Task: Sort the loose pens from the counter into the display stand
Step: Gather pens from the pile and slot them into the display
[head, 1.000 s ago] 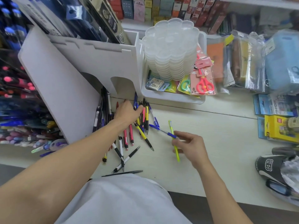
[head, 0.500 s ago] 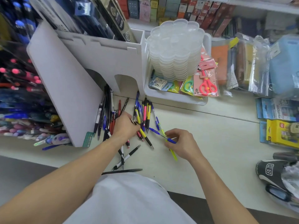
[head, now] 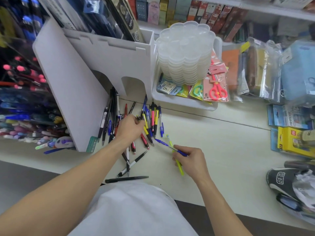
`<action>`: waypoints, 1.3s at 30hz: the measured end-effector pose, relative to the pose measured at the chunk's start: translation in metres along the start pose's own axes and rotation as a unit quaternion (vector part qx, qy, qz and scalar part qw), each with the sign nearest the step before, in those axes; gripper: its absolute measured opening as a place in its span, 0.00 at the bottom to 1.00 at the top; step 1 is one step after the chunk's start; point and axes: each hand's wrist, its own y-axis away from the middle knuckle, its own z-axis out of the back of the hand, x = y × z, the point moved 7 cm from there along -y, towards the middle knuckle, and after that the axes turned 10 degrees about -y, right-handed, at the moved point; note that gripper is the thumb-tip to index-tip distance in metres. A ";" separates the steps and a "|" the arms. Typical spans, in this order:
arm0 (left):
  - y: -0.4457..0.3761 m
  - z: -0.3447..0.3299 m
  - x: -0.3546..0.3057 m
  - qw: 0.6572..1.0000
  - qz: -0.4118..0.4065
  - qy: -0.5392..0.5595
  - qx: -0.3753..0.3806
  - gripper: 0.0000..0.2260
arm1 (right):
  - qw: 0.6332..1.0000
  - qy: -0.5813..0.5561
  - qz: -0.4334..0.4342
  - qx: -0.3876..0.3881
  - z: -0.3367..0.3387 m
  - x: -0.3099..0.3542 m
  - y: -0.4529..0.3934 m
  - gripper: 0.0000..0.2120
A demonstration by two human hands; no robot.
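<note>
- Now the left hand (head: pixel 130 127) lies palm-down on the heap of loose pens (head: pixel 150 121) on the pale table (head: pixel 221 142), its fingers curled into the heap around some dark pen ends; exactly which pen it grips cannot be told.
- To its right, the right hand (head: pixel 189 159) pinches two pens at once: a blue pen (head: pixel 163 143) pointing up-left and a yellow-green pen (head: pixel 179 165) crossing under the fingers.
- Black pens (head: pixel 111 114) lie in a row against the foot of the white display stand (head: pixel 81 92), which stands at the left of the table.
- Nearer the person, a black-and-white pen (head: pixel 132 165) and a long black pen (head: pixel 127 179) lie apart from the heap.
- Behind the heap sits a white tray (head: pixel 184 103) holding a stack of clear plastic palettes (head: pixel 185 53) and packaged red scissors (head: pixel 217 89).
- Further right, a yellow box (head: pixel 293 139) rests on the table.
</note>
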 end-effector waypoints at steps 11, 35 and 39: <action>-0.042 0.003 -0.020 0.997 -0.049 -0.066 -0.010 0.24 | 0.990 0.085 0.111 -0.028 -0.041 0.072 -0.046 0.15; -0.007 -0.041 -0.018 0.988 0.088 -0.019 0.124 0.25 | 0.972 -0.226 -0.007 0.063 -0.094 0.031 -0.044 0.12; -0.005 -0.042 -0.009 0.984 0.087 0.034 0.152 0.29 | 0.970 -0.230 -0.009 0.072 -0.086 0.032 -0.032 0.06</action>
